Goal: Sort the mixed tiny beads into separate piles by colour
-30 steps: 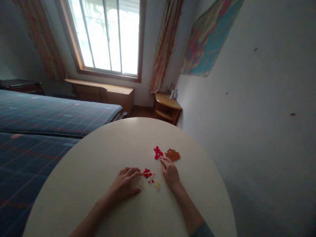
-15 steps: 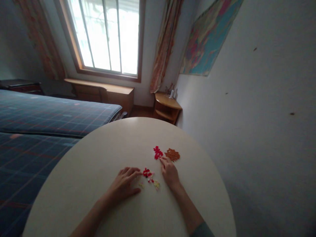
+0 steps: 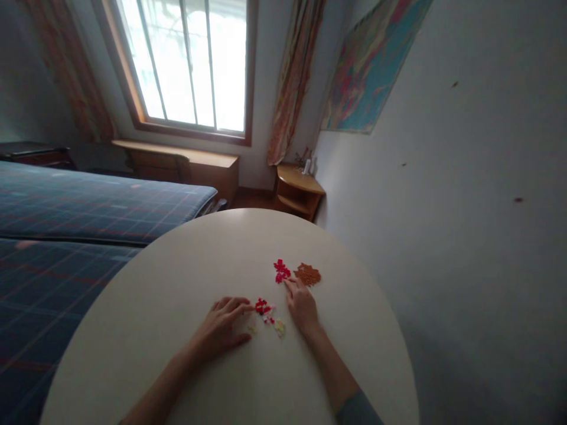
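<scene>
A person's left hand [image 3: 228, 321] rests on a round white surface [image 3: 199, 268], thumb held apart from the fingers, index fingertip at the edge of mixed red pieces [image 3: 261, 306]; pale yellow pieces [image 3: 279, 327] lie to its right. The right hand [image 3: 302, 305] curls with its index finger extended to the lower edge of a red pile [image 3: 280, 270]; whether it pinches a piece cannot be told. Just beyond its knuckles sits a brown pile [image 3: 308, 274]. Farther beyond, a wooden corner shelf [image 3: 301, 179] bears small white items [image 3: 306, 167].
</scene>
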Tool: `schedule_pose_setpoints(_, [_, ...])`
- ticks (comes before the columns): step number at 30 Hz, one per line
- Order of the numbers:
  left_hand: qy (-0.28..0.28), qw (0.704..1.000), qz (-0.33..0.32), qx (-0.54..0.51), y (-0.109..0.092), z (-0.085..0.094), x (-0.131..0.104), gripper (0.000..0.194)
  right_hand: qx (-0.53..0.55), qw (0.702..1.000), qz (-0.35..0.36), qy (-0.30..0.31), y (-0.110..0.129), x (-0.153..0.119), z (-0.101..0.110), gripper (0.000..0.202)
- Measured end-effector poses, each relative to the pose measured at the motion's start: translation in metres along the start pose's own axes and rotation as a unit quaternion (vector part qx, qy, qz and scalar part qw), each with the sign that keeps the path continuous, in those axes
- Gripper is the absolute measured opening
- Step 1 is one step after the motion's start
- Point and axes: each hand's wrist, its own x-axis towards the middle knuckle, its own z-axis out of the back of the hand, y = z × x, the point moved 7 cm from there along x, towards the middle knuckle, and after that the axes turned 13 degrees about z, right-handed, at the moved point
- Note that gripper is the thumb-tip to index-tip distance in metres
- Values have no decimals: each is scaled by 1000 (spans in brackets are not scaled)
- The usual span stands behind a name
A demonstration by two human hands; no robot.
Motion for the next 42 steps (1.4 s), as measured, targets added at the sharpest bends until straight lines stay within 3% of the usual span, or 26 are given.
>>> schedule_pose_setpoints(5, [5,1000,5,6,-1,2,0,48,69,997,17,-42,1,-2,6,31])
schedule_pose_setpoints(10, [6,1000,-3,4,-5,5,0,48,166,977,134,24,17,-6,-3,22])
schedule_pose_setpoints(13, [5,1000,-1,5,-4,4,0,50,185,969,158,46,22,-8,-6,16])
schedule_pose_setpoints(24, [-5,1000,-10,8,-4,2,1,48,131,973,174,74,28,-8,-4,25])
schedule_pose_setpoints(28, [-8,1000,-10,4,-4,3,0,45,145,973,163,75,28,-7,-3,20])
schedule_pose_setpoints(42, [-29,1000,-11,-7,-3,5,0,18,159,972,139,103,22,-7,-7,9])
